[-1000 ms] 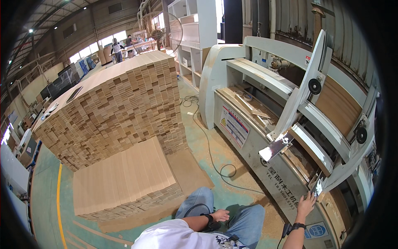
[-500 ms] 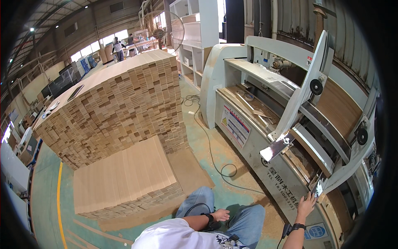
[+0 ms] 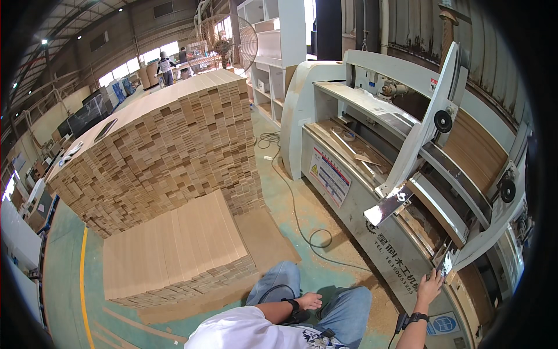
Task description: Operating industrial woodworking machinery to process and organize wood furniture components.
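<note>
One pale-grey machine [image 3: 357, 216], beside two tan board stacks [image 3: 180, 139], bears two mirror-bright plates [image 3: 385, 208] at its front edge, the nearer touching the right hand [image 3: 429, 287], its grip unclear, while the left hand [image 3: 310, 301] hangs loosely open.

Green floor [image 3: 64, 262], white shelving [image 3: 290, 58], corrugated wall [image 3: 494, 72], bright windows [image 3: 119, 74]

Looks like a woodworking workshop inside a large factory hall [image 3: 133, 35]. Told by the big pale machine [image 3: 354, 209] with sawdust [image 3: 381, 308] lying beside it, the tall stack of cut boards [image 3: 174, 145] and the lower stack [image 3: 174, 244] in front. Also by the high roof [image 3: 61, 17] with lamps [image 3: 45, 42], the yellow line [image 3: 82, 285] along the green floor [image 3: 63, 279], the large caged fan [image 3: 222, 47], and the people [image 3: 166, 71] farther back.
</note>
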`<state>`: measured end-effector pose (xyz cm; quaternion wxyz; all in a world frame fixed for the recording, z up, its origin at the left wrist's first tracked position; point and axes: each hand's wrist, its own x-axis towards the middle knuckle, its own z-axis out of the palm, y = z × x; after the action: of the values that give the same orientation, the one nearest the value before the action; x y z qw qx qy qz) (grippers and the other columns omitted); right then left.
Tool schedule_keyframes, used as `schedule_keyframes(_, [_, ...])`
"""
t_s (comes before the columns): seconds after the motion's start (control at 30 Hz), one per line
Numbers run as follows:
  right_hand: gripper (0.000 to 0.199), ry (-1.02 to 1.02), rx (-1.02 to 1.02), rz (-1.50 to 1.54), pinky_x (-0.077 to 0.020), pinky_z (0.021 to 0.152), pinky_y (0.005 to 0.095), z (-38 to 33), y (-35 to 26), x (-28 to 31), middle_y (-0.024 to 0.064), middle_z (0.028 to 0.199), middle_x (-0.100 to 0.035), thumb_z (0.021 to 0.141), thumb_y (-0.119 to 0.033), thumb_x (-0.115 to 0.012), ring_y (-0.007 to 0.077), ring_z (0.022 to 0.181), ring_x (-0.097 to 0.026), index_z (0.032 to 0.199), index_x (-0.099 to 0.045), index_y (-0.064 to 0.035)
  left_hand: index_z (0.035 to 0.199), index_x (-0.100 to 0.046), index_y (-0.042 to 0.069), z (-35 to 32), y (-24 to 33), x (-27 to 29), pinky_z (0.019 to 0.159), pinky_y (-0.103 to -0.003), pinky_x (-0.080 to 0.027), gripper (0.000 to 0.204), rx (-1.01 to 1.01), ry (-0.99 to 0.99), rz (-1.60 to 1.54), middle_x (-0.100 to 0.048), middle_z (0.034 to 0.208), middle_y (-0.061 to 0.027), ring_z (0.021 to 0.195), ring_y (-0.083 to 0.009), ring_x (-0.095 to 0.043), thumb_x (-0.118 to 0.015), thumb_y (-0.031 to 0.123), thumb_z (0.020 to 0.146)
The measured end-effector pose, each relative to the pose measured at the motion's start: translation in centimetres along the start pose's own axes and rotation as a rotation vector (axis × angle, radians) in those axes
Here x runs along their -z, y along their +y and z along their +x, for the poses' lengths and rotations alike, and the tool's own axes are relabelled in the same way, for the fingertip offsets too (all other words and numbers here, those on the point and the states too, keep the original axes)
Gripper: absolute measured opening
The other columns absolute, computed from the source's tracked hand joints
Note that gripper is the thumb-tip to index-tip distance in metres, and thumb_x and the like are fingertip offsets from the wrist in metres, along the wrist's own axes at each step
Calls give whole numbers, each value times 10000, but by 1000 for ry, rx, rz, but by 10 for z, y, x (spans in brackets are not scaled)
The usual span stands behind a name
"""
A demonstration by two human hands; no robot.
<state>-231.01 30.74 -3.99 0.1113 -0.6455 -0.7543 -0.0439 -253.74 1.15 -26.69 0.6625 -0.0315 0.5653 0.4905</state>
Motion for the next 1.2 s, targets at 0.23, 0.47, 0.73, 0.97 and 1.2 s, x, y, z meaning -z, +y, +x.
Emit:
schedule_keyframes(0.23, [452,17,15,-5,-317,932,523,1,2,-4,44,1365,-330,815,-285,-514,268,1277,-257,1245,-445,-163,1219,-391,56,-1,1,0,864,-376,-423,430,-4,-8,5,-549,1066,-119,981,-254,-550,-456,306,874])
schedule_keyframes(0.47, [453,-13,7,-20,-316,944,494,-1,-2,2,49,1370,-319,822,-278,-507,271,1271,-269,1252,-426,-161,1221,-388,53,-6,3,-3,873,-373,-417,431,9,11,4,-546,1076,-120,992,-254,-543,-445,308,879])
schedule_keyframes(0.73, [444,8,5,-14,-317,941,504,1,2,-3,33,1375,-315,824,-283,-506,262,1280,-254,1246,-436,-165,1206,-404,33,-6,4,-4,890,-369,-407,423,13,9,2,-535,1098,-127,1025,-254,-527,-431,305,883])
schedule_keyframes(0.97, [455,-6,3,-13,-320,936,508,1,1,-3,30,1377,-312,824,-287,-507,263,1282,-249,1257,-429,-171,1220,-393,35,-3,2,-1,898,-375,-401,436,14,1,-4,-531,1102,-129,1029,-258,-524,-429,311,884])
schedule_keyframes(1.2, [452,4,4,-12,-321,934,505,1,2,-3,44,1368,-327,822,-295,-506,265,1276,-262,1250,-439,-170,1198,-400,45,-3,2,-2,869,-375,-421,418,12,5,2,-549,1071,-121,987,-248,-547,-453,306,876])
